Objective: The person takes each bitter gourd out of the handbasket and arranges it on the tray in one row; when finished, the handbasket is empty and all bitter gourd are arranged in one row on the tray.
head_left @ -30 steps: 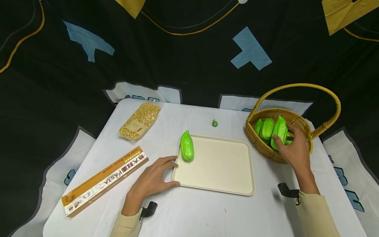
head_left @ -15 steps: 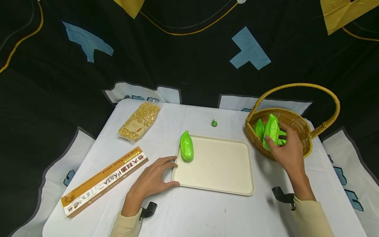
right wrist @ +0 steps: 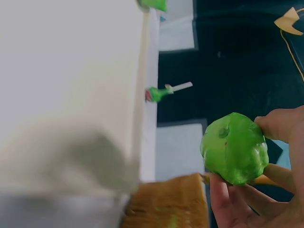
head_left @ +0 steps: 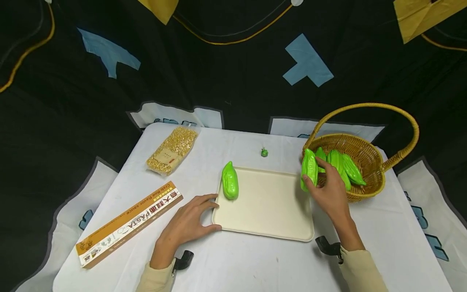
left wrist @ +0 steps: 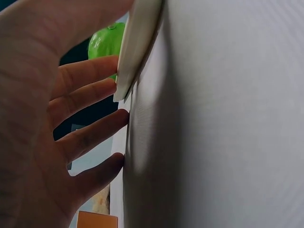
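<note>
My right hand [head_left: 330, 188] pinches a bright green, ridged bitter melon [head_left: 309, 169] between thumb and fingers. It hangs beside the wicker basket [head_left: 375, 178], over the tray's right edge; in the right wrist view the bitter melon [right wrist: 235, 149] shows end-on. Several more bitter melons [head_left: 353, 168] lie inside the basket. On the left end of the cream tray [head_left: 270, 202] rests another bitter melon [head_left: 230, 181]. My left hand [head_left: 189, 219] lies at the tray's left corner, and in the left wrist view its fingers [left wrist: 90, 71] are extended, two tips against the rim.
A long pasta box [head_left: 129, 223] lies left of my left hand, with a bag of yellow corn kernels [head_left: 173, 149] behind it. A small green lollipop [head_left: 264, 152] sits beyond the tray. The basket's tall handle [head_left: 368, 105] arches over its opening.
My right hand has lifted the bitter melon out of the basket and carried it left to the tray's right edge. The left hand stays at the tray.
</note>
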A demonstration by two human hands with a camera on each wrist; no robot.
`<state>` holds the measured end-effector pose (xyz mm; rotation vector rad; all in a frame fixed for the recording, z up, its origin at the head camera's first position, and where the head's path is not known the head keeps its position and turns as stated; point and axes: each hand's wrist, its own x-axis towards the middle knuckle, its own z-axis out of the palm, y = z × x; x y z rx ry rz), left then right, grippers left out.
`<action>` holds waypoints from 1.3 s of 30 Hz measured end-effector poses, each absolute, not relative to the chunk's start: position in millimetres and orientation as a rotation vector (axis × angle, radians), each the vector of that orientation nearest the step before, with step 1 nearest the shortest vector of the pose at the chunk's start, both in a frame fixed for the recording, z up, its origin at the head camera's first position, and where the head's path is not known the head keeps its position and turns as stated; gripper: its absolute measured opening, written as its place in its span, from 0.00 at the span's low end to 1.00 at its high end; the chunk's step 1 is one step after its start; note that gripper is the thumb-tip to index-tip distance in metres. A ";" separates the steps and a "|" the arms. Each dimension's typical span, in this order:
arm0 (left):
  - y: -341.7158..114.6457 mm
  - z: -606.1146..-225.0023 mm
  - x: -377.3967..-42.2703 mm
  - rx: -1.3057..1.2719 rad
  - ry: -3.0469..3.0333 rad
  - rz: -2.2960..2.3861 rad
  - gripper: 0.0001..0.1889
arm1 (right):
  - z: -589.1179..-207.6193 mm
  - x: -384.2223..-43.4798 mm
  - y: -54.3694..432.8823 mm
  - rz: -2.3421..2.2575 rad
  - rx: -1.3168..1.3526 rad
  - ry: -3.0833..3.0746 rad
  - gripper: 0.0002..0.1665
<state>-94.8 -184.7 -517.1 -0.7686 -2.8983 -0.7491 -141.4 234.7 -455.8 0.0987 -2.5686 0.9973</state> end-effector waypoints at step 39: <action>-184.7 -518.1 -91.3 -0.742 -2.896 -0.783 0.32 | -507.6 -161.9 103.5 1.198 0.259 -2.871 0.40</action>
